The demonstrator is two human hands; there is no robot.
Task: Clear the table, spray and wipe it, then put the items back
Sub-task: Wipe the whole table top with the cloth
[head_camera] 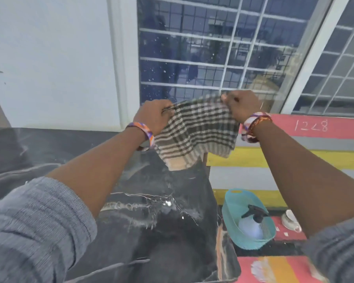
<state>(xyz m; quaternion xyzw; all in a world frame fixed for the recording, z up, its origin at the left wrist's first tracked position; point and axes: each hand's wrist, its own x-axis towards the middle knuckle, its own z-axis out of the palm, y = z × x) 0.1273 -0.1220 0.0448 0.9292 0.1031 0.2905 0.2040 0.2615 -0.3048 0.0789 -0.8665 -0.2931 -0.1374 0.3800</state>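
A checked cloth (196, 129) in dark and cream stripes hangs spread in the air above the far end of the black marble table (151, 211). My left hand (153, 115) pinches its upper left corner. My right hand (241, 105) pinches its upper right corner. The cloth's lower edge dangles just over the table's far right corner. The tabletop shows wet streaks and droplets. A spray bottle (251, 223) with a black trigger head lies inside a teal plastic basket (231, 213) on the floor to the right of the table.
A barred window (213, 48) and white wall (49, 58) stand behind the table. The floor on the right is painted in pink, grey and yellow stripes (325, 158). A small white dish (291, 220) sits on the floor beside the basket.
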